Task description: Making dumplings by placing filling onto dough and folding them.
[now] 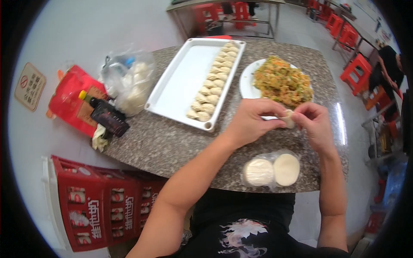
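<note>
Between my fingertips is a partly folded dumpling [288, 119], held just in front of a plate of filling. My left hand [256, 119] grips its left side, and my right hand [311, 124] pinches its right edge. Behind them, the white plate [248, 85] carries a heap of chopped, orange-flecked filling [280, 80]. Nearer my body lie two stacks of round dumpling wrappers, the left stack [258, 172] under clear plastic and the right stack [286, 170] with its top wrapper exposed. Pleated dumplings [213, 85] line the right side of a white tray [174, 87].
On the speckled stone table [145, 145], a clear plastic bag with white contents [135, 84], a dark bottle with a yellow cap [108, 116] and a red bag [74, 96] stand at left. Red bottle crates [106, 203] sit below. Red stools [356, 72] and another person's arm appear at right.
</note>
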Tool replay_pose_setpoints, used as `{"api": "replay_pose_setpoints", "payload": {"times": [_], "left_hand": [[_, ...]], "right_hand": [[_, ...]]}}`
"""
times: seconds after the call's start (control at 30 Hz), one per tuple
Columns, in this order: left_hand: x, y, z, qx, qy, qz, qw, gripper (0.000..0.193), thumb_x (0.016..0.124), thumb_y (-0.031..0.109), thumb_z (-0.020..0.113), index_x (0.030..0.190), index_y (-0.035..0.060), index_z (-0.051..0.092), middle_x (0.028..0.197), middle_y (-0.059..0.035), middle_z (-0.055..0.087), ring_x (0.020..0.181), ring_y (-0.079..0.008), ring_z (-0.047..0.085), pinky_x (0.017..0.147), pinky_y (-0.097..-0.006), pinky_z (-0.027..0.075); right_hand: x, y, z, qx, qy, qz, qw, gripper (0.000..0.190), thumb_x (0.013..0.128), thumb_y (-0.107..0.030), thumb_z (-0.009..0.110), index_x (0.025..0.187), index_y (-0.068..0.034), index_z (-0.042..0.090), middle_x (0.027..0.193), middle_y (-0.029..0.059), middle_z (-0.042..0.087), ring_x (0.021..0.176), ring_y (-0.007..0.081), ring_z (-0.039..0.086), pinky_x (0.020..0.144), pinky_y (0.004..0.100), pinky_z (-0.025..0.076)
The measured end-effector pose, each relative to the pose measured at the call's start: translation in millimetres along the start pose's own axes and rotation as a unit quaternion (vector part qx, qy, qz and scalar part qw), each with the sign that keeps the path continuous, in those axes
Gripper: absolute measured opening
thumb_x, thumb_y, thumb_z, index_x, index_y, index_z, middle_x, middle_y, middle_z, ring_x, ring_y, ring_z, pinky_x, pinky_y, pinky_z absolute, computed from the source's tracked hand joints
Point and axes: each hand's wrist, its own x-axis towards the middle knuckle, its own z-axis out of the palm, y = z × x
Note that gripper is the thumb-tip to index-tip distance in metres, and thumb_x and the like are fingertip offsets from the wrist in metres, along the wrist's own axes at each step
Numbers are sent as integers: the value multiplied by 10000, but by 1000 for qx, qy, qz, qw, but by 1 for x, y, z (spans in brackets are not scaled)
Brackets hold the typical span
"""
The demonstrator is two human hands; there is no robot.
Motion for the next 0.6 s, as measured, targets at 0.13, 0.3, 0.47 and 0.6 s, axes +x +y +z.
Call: {"api": "replay_pose_setpoints", "payload": {"times": [0.13, 0.3, 0.47, 0.6], "left_hand": [[2, -1, 1, 38, -11, 61, 997, 235, 837, 6, 933, 1051, -5, 838, 1067, -122, 847, 984, -187, 815, 861, -306, 651], [2, -2, 2, 89, 30, 47, 994, 213, 854, 28, 925, 1044, -3, 834, 1035, -115, 847, 936, -184, 820, 831, -307, 653], [2, 1, 6, 80, 41, 37, 995, 194, 886, 24, 903, 1062, -5, 827, 996, -103, 842, 924, -149, 813, 831, -295, 658], [1, 4, 4, 34, 35, -21, 999, 175, 896, 10, 891, 1056, -7, 823, 977, -94, 837, 906, -136, 806, 824, -280, 654]], "right_hand": [[0, 1, -1, -33, -16, 1, 999, 125, 996, -108, 837, 1028, 10, 815, 916, 29, 799, 784, 68, 691, 699, 241, 538], [-2, 4, 6, -163, 17, -170, 972, 122, 1001, -78, 827, 1051, 32, 820, 938, 41, 798, 805, 94, 713, 746, 258, 571], [-4, 6, 7, -165, 31, -169, 971, 92, 1002, -58, 821, 1031, 30, 811, 923, 31, 780, 824, 90, 709, 750, 259, 568], [-3, 5, 2, -100, 28, -107, 989, 92, 996, -58, 827, 1018, 27, 798, 917, 20, 771, 814, 87, 697, 743, 257, 558]]}}
